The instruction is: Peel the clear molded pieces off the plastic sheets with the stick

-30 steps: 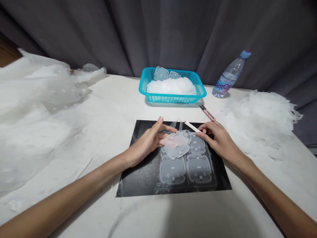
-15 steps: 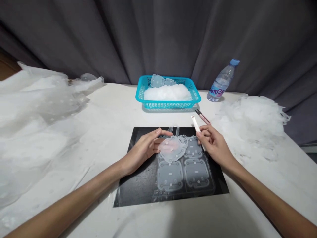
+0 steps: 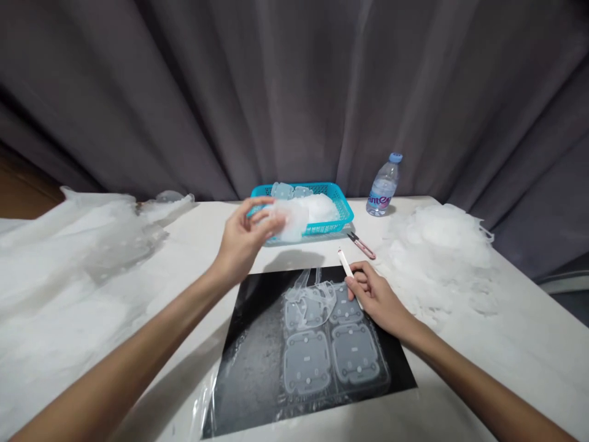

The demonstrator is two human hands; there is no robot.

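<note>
My left hand is raised in front of the basket and pinches a translucent, cut-out plastic piece, blurred by motion. Behind it stands a turquoise basket with a heap of similar pale pieces inside. Over the right edge of a black mat, my right hand is closed around a slim white stick-like tool, its tip pointing up and away. On the mat lies a clear sheet of rounded square shapes, with a loose offcut frame across its upper left.
Pink-handled thread snips lie right of the basket. A water bottle stands behind them. Heaped translucent sheets cover the left of the table, and a pile of offcuts lies to the right. A grey curtain hangs behind.
My left hand has lifted the translucent piece off the mat, away from its offcut frame, and carried it toward the basket. My right hand still holds the white tool. The camera has tilted up.
</note>
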